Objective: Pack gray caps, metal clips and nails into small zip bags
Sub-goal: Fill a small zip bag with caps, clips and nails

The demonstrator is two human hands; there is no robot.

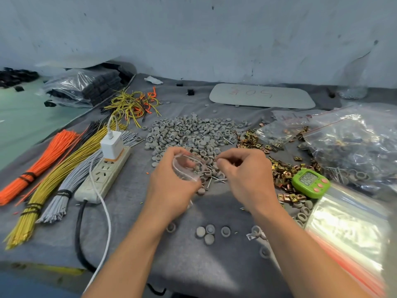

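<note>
My left hand (171,181) grips a small clear zip bag (186,167) with its mouth held open towards the right. My right hand (245,171) hovers right beside the bag's mouth, fingertips pinched together; what they pinch is too small to tell. Behind both hands lies a wide heap of gray caps (193,134). Nails (212,179) lie scattered just under the bag. Brass-coloured metal clips (281,168) spread to the right of my right hand. A few loose gray caps (207,233) sit near my forearms.
A white power strip (103,175) with a charger and bundles of orange, yellow and gray wires (49,168) lie at the left. A green timer (310,182), a stack of empty zip bags (348,229) and large filled plastic bags (352,134) stand at the right.
</note>
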